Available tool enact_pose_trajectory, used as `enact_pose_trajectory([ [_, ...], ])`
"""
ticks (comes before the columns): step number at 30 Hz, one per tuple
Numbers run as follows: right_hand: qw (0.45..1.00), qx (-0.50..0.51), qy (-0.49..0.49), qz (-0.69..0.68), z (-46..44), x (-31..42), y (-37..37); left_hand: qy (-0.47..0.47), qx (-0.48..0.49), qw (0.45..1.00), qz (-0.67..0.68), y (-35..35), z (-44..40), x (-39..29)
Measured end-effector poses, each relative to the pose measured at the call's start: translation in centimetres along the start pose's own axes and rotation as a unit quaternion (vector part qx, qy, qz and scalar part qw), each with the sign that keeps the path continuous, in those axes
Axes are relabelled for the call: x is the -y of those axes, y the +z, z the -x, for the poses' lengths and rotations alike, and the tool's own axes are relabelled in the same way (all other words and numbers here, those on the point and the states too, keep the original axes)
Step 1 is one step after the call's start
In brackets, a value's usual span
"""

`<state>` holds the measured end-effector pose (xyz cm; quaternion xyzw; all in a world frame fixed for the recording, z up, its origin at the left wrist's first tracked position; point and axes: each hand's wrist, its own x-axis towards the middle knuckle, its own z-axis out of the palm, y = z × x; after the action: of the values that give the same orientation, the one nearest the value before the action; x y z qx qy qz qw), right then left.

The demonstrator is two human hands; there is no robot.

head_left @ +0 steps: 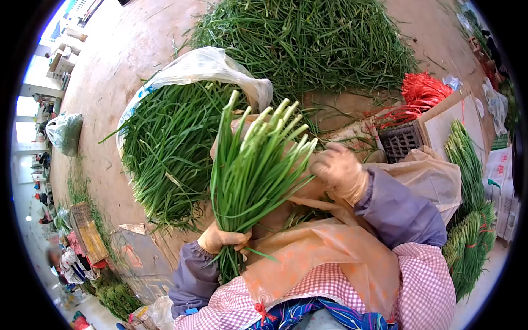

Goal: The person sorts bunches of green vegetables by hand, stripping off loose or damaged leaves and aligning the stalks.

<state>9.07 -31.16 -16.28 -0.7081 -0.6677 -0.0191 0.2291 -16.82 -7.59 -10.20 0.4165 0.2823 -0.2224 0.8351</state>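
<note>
My left hand (224, 238), in a pale glove, is wrapped round the lower part of a bunch of long green stalks (250, 170). The pale cut ends fan out at the top, tilted to the right. To the right of the bunch is my right hand (340, 171), gloved too, with its fingers curled beside the outer leaves. Whether those fingers pinch a leaf is too small to tell. Behind the bunch, at the left, an open plastic bag (203, 59) holds many more loose green stalks (165, 143).
A large green heap (308, 44) lies on the floor ahead. Red ties (422, 94) rest by a dark crate (400, 144) at the right. Tied bundles (467, 247) stand at the far right. A translucent orange plastic sheet (324, 256) covers my lap.
</note>
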Motion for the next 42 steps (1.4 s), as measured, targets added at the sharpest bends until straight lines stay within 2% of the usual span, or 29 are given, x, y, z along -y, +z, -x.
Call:
enact_pose_trajectory([
  [2, 0.995, -0.07, 0.067, 0.014, 1.0, -3.1, 0.3, -0.013, -0.007, 1.0, -0.016, -0.3, 0.0, 0.1],
  [3, 0.989, -0.042, 0.136, 0.049, 1.6, -5.0, 0.1, -0.02, -0.01, 0.999, -0.023, -0.5, 0.1, 0.2],
  [5, 0.933, 0.098, 0.322, 0.127, 2.3, -8.3, -1.2, -0.024, -0.019, 0.998, -0.053, -0.5, 0.0, -0.1],
  [7, 0.824, 0.239, 0.485, 0.169, 1.9, -10.9, -2.5, -0.026, -0.025, 0.999, -0.037, -0.1, 0.2, -0.2],
  [8, 0.879, 0.089, 0.415, 0.216, 2.0, -10.7, -2.2, -0.026, -0.028, 0.998, -0.048, -0.3, 0.2, -0.1],
  [9, 0.906, -0.065, 0.332, 0.255, 1.8, -9.9, -2.4, -0.028, -0.029, 0.998, -0.052, -0.3, 0.1, -0.1],
  [10, 0.941, -0.124, 0.296, 0.109, -0.2, -8.0, -3.6, -0.032, -0.03, 0.997, -0.056, -0.3, 0.0, -0.2],
  [11, 0.95, -0.178, 0.254, -0.041, -2.9, -5.5, -5.3, -0.036, -0.032, 0.997, -0.06, -0.3, -0.1, -0.2],
  [13, 0.989, -0.103, 0.104, 0.009, -6.1, -1.8, -6.7, -0.046, -0.052, 0.994, -0.088, 0.8, -0.1, -1.4],
  [15, 0.99, -0.103, 0.072, 0.061, -7.9, 0.6, -3.9, -0.04, -0.064, 0.991, -0.107, 1.2, -0.3, -1.5],
  [17, 0.985, -0.144, 0.093, -0.004, -8.4, 0.6, -2.3, -0.022, -0.073, 0.991, -0.113, 0.9, -0.4, -0.8],
  [19, 0.971, -0.192, 0.083, -0.12, -8.3, -0.4, -0.8, -0.052, -0.063, 0.991, -0.106, 0.5, 0.2, -0.7],
  [20, 0.974, -0.183, 0.078, -0.111, -8.0, -0.3, -0.5, -0.056, -0.06, 0.99, -0.11, 0.4, 0.3, -0.7],
  [23, 0.977, -0.189, 0.09, 0.048, -6.6, -1.1, -0.1, -0.091, -0.056, 0.986, -0.127, 0.2, 0.4, -1.1],
  [24, 0.967, -0.221, 0.124, 0.017, -5.9, -2.9, -0.7, -0.089, -0.049, 0.985, -0.138, -0.2, 0.3, -0.8],
  [25, 0.934, -0.282, 0.216, -0.024, -5.6, -4.5, -1.1, -0.087, -0.044, 0.984, -0.148, -0.3, 0.2, -0.5],
  [26, 0.882, -0.335, 0.329, -0.049, -3.9, -7.2, -0.4, -0.028, -0.046, 0.988, -0.145, -0.2, 0.2, 0.0],
  [27, 0.876, -0.287, 0.387, -0.038, -2.8, -8.8, -2.0, -0.025, -0.044, 0.986, -0.16, -0.2, 0.2, 0.0],
  [28, 0.887, -0.25, 0.387, 0.032, -2.0, -10.3, -2.6, -0.021, -0.043, 0.983, -0.175, -0.3, 0.1, -0.1],
  [29, 0.874, -0.251, 0.414, -0.047, -1.0, -10.7, -2.7, -0.018, -0.041, 0.981, -0.19, -0.2, 0.1, -0.1],
  [31, 0.909, -0.226, 0.285, -0.205, -4.2, -5.9, -5.2, -0.016, -0.039, 0.982, -0.182, -0.1, 0.1, -0.1],
  [33, 0.976, -0.078, 0.136, -0.152, -5.9, -3.6, -6.0, -0.015, -0.036, 0.982, -0.188, -0.1, -0.1, -0.1],
  [37, 0.987, 0.054, 0.112, -0.105, -7.4, -2.0, -3.4, -0.007, -0.05, 0.968, -0.247, 0.4, 0.1, -0.3],
  [38, 0.985, 0.07, 0.109, -0.115, -7.5, -1.6, -2.8, -0.004, -0.056, 0.962, -0.268, 0.5, 0.2, -0.5],
  [39, 0.982, 0.039, 0.096, -0.16, -7.5, -1.4, -2.1, -0.016, -0.053, 0.961, -0.269, 0.3, 0.3, -0.5],
  [42, 0.978, -0.05, 0.091, -0.183, -7.8, -0.9, -0.7, -0.042, -0.041, 0.961, -0.27, -0.1, 0.2, -0.3],
])
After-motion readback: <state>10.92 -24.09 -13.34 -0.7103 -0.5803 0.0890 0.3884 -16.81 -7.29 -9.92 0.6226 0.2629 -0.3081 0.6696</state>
